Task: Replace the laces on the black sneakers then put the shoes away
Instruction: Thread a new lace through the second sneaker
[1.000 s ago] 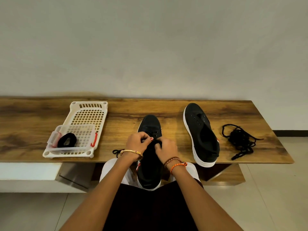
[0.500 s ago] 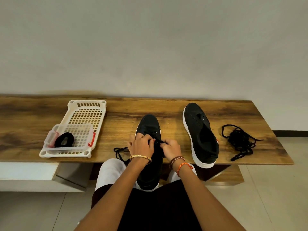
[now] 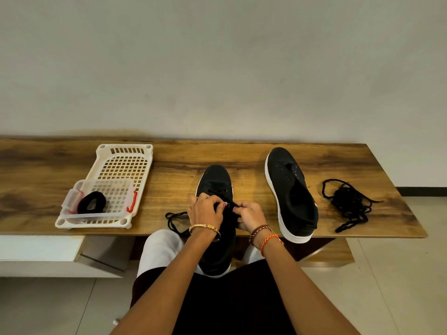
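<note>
I see no words, numbers or signs that I can read here. The shoe (image 3: 291,192) just right of the hands shows a tiny red mark, too small to read.

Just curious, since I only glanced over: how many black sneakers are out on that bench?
2. One sneaker lies mid-bench under both hands, its heel overhanging the near edge toward the lap. The other sneaker lies to its right, unlaced, beside a loose lace pile.

Bare forearms. Gold bangle (image 3: 204,228) on left wrist; brown (image 3: 260,230) and orange (image 3: 271,240) braided bands on right. Painted nails.
</note>
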